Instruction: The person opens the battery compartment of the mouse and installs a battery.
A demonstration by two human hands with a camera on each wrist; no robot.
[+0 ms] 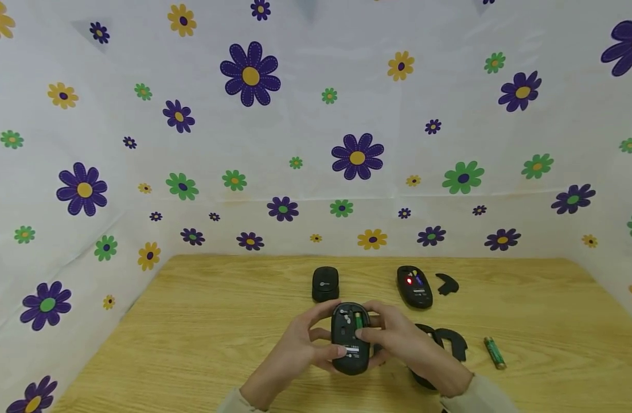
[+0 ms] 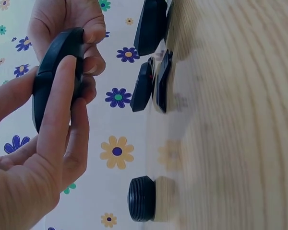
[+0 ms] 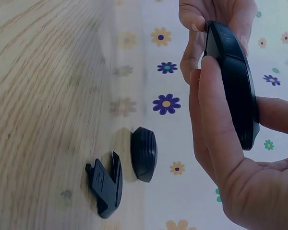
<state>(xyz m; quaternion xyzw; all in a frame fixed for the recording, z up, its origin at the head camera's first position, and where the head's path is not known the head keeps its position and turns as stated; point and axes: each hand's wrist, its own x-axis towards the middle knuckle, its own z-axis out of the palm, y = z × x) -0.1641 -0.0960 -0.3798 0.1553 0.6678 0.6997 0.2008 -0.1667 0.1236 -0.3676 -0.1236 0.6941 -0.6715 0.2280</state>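
Both hands hold a black computer mouse (image 1: 350, 363) above the table, its underside facing up in the head view. A green battery (image 1: 359, 319) lies in the uncovered compartment. My left hand (image 1: 301, 343) grips the mouse's left side, thumb near the white label. On the opposite side, my right hand (image 1: 398, 334) grips it, with the thumb at the battery's lower end. Seen edge-on in the left wrist view, the mouse (image 2: 50, 72) sits between the fingers of both hands. The right wrist view shows its dark side (image 3: 237, 86) too.
On the wooden table (image 1: 218, 321), a second mouse (image 1: 415, 289) glows red underneath, beside a curved black cover (image 1: 447, 284). Another cover (image 1: 454, 343) and a partly hidden mouse (image 1: 424, 380) lie by the right forearm. A loose battery (image 1: 494, 353) is farther right; a black object (image 1: 325, 281) stands behind the hands.
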